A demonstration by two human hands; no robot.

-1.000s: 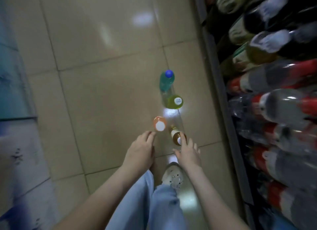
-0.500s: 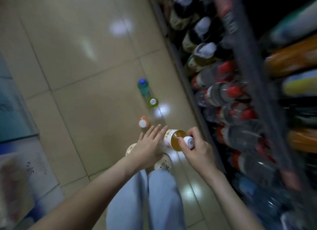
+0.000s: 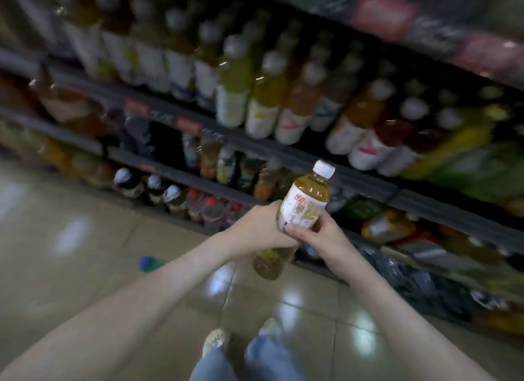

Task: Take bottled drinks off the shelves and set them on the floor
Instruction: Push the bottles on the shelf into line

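Being raised from the floor [image 3: 71, 281], the bottle [image 3: 304, 202] is being clasped by left hand [image 3: 259, 230] and right hand [image 3: 321, 234], fingers curled round it. Placement is seemingly being undone.

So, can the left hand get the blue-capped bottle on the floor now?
Probably not: the left hand grips the yellow tea bottle with the right hand, well above the blue-capped bottle.
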